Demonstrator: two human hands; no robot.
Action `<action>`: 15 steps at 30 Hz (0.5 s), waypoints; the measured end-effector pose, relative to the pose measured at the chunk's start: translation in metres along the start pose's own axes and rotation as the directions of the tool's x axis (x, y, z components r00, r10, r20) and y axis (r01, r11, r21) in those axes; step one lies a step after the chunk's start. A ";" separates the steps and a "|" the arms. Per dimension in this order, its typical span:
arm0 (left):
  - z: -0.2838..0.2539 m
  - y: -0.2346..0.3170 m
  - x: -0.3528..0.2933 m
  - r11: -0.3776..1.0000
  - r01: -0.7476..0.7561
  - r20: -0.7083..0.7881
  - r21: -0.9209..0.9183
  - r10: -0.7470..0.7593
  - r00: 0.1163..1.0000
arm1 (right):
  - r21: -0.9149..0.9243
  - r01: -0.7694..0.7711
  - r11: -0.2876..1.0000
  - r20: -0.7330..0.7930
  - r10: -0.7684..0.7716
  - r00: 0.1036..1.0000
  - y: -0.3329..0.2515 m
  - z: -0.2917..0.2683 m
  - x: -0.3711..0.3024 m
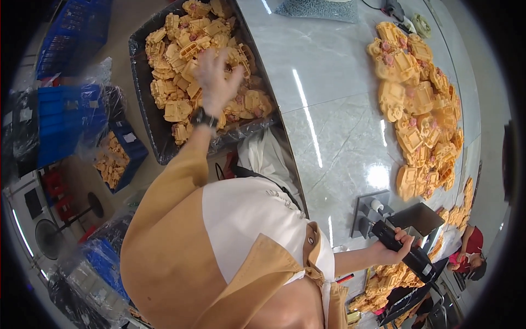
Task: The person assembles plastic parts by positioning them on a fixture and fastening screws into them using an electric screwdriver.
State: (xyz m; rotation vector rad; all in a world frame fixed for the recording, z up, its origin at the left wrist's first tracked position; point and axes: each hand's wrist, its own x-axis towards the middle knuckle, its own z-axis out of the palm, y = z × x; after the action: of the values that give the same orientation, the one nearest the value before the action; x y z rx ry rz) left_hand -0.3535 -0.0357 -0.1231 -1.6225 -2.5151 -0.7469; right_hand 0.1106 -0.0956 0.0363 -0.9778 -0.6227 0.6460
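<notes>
My left hand [215, 77], with a dark watch on its wrist, is over a black bin [143, 104] heaped with yellow-orange plastic parts [178, 109]. Its fingers are spread and somewhat smeared by motion; nothing shows in them. At the right, my right hand [395, 249] is wrapped round a black cylindrical power screwdriver [419, 263]. The tool lies slanted, its tip end toward a grey fixture [361, 216] on the table, which holds a small white round piece [376, 205].
A long pile of the same parts [413, 126] covers the far right of the grey marble-look table [329, 126]. A bag of small screws [318, 10] lies at the back. Blue crates [71, 120] stand at left. Another person in red [472, 247] sits at far right.
</notes>
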 end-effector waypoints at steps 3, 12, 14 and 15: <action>0.007 -0.019 -0.005 0.908 0.262 0.048 0.326 -0.293 0.955 | -0.064 -0.026 0.998 -0.052 0.023 0.998 0.006 0.008 0.000; -0.021 0.002 -0.037 0.976 0.210 0.045 0.062 -0.213 0.976 | -0.030 0.016 0.999 -0.077 -0.018 0.997 -0.002 -0.011 -0.006; -0.011 0.010 0.000 0.985 0.117 -0.009 0.124 -0.117 0.993 | -0.037 0.016 0.999 -0.095 -0.019 0.995 -0.003 -0.018 -0.002; -0.001 0.013 0.024 0.982 0.030 -0.055 0.186 -0.020 0.998 | -0.051 0.016 0.999 -0.109 -0.021 0.994 -0.007 -0.023 -0.003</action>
State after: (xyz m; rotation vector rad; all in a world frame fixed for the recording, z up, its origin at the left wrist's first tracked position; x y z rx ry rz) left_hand -0.3532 -0.0119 -0.1105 -1.4927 -2.4881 -0.5291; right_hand 0.1273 -0.1129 0.0319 -1.0459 -0.5524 0.5585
